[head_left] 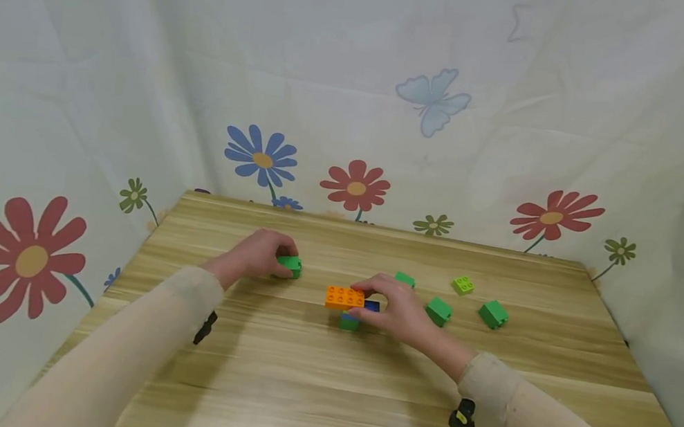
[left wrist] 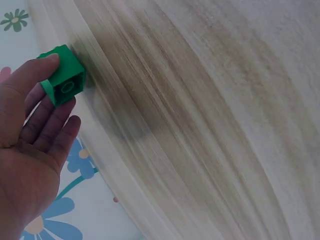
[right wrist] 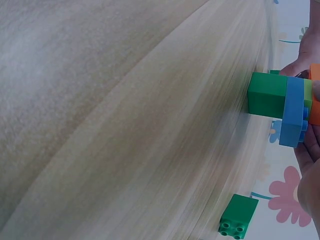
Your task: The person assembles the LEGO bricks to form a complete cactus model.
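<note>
Between the thumb and fingers of my left hand (head_left: 259, 252), a green building block (head_left: 290, 266) is pinched near the table's far left. In the left wrist view the hollow underside of this green block (left wrist: 65, 75) shows. My right hand (head_left: 399, 308) grips the orange building block (head_left: 341, 298) at the top of a small stack. Below the orange block (right wrist: 315, 112), the right wrist view shows a thin lime block (right wrist: 307, 92), a blue block (right wrist: 291, 117) and a green block (right wrist: 267, 95) at the bottom. Whether the stack touches the table I cannot tell.
Right of the stack, loose green blocks (head_left: 439, 311) lie on the wooden table (head_left: 298, 390), one partly behind my right hand. A small lime block (head_left: 462, 285) lies among them. A flowered cloth (head_left: 305, 84) hangs behind the table and at its sides.
</note>
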{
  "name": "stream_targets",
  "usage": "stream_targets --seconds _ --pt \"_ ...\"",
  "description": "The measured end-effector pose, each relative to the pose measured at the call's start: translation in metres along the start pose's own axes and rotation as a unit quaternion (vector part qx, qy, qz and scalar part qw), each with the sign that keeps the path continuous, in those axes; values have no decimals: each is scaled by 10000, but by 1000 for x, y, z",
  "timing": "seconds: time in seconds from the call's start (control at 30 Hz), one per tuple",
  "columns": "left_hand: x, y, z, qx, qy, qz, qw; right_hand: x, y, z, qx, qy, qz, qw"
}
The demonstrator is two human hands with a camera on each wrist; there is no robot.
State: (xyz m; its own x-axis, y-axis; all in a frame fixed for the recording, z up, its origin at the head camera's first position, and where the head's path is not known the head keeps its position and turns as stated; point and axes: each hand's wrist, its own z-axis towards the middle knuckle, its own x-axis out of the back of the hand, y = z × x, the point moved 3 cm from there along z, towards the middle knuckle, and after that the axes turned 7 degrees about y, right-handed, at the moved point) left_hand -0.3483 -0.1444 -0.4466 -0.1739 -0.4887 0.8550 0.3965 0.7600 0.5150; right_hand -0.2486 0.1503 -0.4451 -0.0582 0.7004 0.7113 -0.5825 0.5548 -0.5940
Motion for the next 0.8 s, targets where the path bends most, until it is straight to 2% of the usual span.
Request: stream_targets --seconds 0.2,0.37,0.47,0.67,0.8 --pt "-8 0 -3 143 185 -788 9966 0 0 0 -20 -20 4 10000" --pt "-16 9 -9 324 381 -1534 9869 1 -2 0 -33 -29 39 10000" --pt "-22 14 -12 316 443 -1811 9820 1 -2 0 -52 -34 51 10000" --pt "-37 18 -15 445 409 -2058 9767 0 -1 0 -24 -23 18 10000" --pt "-44 18 -17 485 392 -2020 9774 0 -1 0 6 -12 32 10000"
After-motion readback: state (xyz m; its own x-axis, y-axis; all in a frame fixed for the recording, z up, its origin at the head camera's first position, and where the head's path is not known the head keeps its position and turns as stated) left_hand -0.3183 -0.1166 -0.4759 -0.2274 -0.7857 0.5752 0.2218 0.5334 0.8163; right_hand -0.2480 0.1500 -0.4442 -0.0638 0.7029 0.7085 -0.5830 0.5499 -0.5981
